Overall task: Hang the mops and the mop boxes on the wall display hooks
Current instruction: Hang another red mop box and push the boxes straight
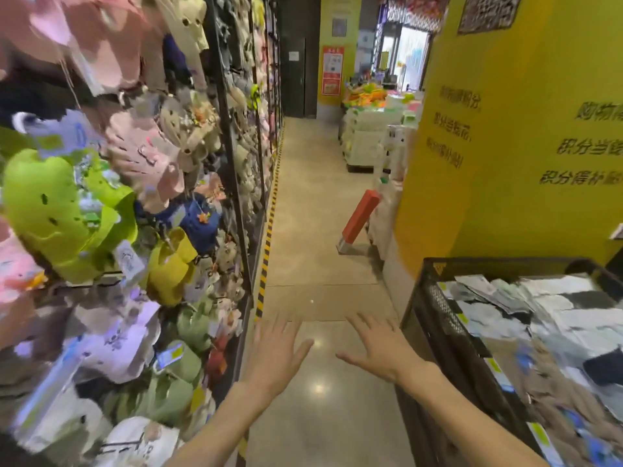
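A long orange box (359, 217) with a pale grey lower end stood a little right of the middle of the frame. It was tilted, its upper end leaning to the right against white goods at the foot of a yellow wall, its lower end on the floor. If it was a mop box could not be told. No mop was visible.

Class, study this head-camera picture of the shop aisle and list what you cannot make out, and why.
- Goods on the left wall rack: head view, motion blur smears them.
- Packets in the black wire bin: blurred, cut off by the right edge.
- Orange box leaning ahead: too small to read.
- Mops: none recognisable.
- Left hand and right hand: spread, holding nothing.
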The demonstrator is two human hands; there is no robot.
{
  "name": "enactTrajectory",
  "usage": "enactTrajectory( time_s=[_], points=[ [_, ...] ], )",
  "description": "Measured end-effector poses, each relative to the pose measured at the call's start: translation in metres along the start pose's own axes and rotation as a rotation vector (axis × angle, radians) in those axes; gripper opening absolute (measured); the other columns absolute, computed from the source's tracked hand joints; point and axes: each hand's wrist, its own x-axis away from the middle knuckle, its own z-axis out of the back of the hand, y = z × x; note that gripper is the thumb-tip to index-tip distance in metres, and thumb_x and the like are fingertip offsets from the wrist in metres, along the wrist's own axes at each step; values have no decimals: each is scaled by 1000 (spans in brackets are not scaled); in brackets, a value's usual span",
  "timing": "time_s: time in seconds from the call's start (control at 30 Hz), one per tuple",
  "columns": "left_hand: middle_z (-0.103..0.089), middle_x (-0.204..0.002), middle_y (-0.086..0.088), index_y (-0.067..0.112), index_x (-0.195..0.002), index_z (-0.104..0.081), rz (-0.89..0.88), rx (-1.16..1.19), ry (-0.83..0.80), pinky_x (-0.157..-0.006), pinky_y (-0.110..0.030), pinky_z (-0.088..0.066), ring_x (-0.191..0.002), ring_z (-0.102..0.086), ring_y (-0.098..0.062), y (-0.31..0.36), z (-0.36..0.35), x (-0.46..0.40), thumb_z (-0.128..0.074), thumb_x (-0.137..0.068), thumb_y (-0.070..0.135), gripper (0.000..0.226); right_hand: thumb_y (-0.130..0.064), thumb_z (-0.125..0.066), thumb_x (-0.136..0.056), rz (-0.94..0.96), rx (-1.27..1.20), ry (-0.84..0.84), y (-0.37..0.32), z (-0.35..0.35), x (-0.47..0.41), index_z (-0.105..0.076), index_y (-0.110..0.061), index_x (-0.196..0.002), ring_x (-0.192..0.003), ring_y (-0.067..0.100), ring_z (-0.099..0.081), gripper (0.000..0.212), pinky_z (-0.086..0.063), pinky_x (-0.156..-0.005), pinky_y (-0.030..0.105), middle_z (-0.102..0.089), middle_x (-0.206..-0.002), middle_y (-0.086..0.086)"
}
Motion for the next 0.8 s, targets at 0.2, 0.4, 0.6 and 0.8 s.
enactTrajectory(
  time_s=[0.2, 0.4, 0.6, 0.8],
  points=[
    [-16, -174, 3, 34, -163, -25, 6, 4, -53, -129, -45, -2, -162, -8, -18, -39, -15, -138, 10, -79, 79, 102, -81, -39, -96, -14, -55, -20, 34, 19, -138, -8, -33, -169, -163, 25, -14, 93, -11, -130, 48, -14, -177, 1],
    [-24, -172, 3, 34, -161, -28, 13, -78, -40, -129, -45, -9, -161, -16, -19, -69, -42, -317, 11, -84, 82, 99, -80, -42, -96, -36, -64, 13, 94, 45, -302, -12, -32, -169, -162, 26, -17, 92, -15, -130, 49, -16, -176, 0],
    [-18, -174, 3, 33, -164, -24, 8, -98, -43, -130, -47, -2, -162, -8, -20, -74, -39, -489, 40, -65, 83, 128, -84, -40, -93, -44, -59, 48, 163, 92, -460, -14, -33, -169, -162, 25, -18, 95, -16, -130, 52, -20, -176, 2],
    [-19, -174, 0, 32, -164, -25, -1, -131, -91, -129, -50, 0, -162, -9, -23, -94, -49, -632, 9, -86, 73, 95, -86, -40, -92, -24, -56, 55, 206, 115, -595, -12, -34, -169, -161, 24, -21, 97, -18, -130, 52, -23, -175, 2]
  ],
)
